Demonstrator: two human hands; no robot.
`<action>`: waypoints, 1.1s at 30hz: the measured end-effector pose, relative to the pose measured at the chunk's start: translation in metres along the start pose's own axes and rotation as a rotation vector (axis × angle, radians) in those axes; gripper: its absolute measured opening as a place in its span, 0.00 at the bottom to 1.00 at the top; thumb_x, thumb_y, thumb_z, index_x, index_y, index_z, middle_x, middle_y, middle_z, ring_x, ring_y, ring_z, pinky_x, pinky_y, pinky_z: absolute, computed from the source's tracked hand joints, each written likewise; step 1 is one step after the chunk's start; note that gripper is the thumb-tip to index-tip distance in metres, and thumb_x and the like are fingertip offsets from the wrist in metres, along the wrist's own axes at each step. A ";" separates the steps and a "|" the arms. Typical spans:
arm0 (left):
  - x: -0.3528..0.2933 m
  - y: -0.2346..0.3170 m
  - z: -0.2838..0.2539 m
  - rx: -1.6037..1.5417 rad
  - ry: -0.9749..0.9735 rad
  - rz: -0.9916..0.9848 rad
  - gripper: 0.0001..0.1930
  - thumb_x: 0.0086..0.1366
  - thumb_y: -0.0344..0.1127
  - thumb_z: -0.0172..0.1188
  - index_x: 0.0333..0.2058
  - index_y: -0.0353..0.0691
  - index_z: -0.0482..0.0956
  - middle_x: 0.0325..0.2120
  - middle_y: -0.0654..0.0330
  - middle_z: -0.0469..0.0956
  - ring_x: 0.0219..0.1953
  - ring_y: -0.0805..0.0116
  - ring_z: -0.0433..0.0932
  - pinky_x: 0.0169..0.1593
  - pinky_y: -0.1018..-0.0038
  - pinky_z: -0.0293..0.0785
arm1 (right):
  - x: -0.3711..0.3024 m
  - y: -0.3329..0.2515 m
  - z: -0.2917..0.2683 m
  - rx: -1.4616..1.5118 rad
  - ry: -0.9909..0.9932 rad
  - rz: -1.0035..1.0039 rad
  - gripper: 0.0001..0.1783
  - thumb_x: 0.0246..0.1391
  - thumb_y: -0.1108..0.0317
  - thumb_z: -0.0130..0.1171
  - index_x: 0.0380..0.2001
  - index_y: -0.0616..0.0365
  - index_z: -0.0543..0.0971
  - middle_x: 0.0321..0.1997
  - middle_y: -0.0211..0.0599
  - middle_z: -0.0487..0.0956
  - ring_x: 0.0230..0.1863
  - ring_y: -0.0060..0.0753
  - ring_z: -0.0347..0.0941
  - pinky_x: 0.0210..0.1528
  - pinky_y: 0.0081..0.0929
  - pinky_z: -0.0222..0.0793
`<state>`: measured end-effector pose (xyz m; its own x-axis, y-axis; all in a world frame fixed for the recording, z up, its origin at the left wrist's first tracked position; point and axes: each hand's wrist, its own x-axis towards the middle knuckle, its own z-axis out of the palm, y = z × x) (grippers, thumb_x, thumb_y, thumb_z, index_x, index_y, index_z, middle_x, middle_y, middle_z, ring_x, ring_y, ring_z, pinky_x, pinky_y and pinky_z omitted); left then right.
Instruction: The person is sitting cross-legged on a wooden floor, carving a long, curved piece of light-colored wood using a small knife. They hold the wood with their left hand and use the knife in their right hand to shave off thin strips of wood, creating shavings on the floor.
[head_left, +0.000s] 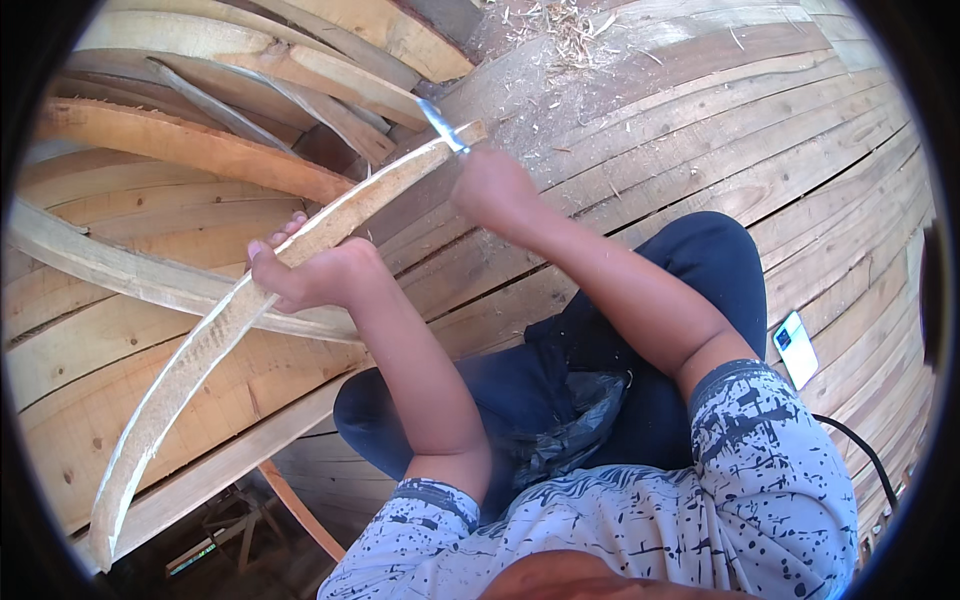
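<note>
A long curved wooden strip [200,345] slants from the lower left up to the middle, with a white band along its edges. My left hand [325,272] grips it around its upper half, thumb on the near side and fingertips showing beyond the far edge. My right hand [497,192] is a closed fist around a knife [441,126], whose handle is hidden in it. The shiny blade lies across the strip's upper end, pointing up and left. It seems to touch the wood there.
Curved timbers [170,135] lie piled at the upper left. Wood shavings [570,35] are scattered on the planks [640,130] at the top. A phone [796,349] rests right of my bent knee, near a black cable [865,450]. A dark plastic bag [570,430] sits in my lap.
</note>
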<state>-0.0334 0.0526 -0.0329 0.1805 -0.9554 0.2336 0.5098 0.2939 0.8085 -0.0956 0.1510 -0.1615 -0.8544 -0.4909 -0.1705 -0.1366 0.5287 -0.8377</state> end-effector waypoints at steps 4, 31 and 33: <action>-0.004 0.001 0.005 0.019 0.013 0.021 0.13 0.55 0.39 0.60 0.27 0.41 0.65 0.21 0.62 0.64 0.24 0.66 0.67 0.35 0.67 0.69 | -0.006 -0.011 -0.007 0.035 0.018 0.047 0.18 0.63 0.64 0.47 0.33 0.70 0.78 0.33 0.65 0.80 0.39 0.64 0.79 0.48 0.54 0.72; 0.040 -0.021 -0.022 -0.501 -1.070 -0.061 0.07 0.55 0.36 0.59 0.33 0.46 0.72 0.20 0.65 0.68 0.24 0.73 0.69 0.34 0.74 0.68 | 0.002 -0.005 -0.042 -0.062 -0.304 0.055 0.19 0.56 0.64 0.51 0.33 0.75 0.79 0.33 0.66 0.80 0.40 0.63 0.79 0.48 0.49 0.74; 0.042 -0.021 -0.028 -0.484 -1.047 -0.047 0.07 0.55 0.36 0.59 0.32 0.46 0.72 0.20 0.65 0.68 0.23 0.73 0.69 0.33 0.75 0.68 | -0.027 -0.046 -0.036 -0.047 -0.229 -0.063 0.18 0.55 0.65 0.52 0.33 0.75 0.80 0.33 0.65 0.80 0.40 0.63 0.79 0.47 0.48 0.75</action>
<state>-0.0131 0.0068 -0.0545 -0.5178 -0.4538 0.7252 0.8075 0.0206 0.5894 -0.0844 0.1653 -0.0995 -0.7082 -0.6654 -0.2359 -0.2140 0.5208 -0.8264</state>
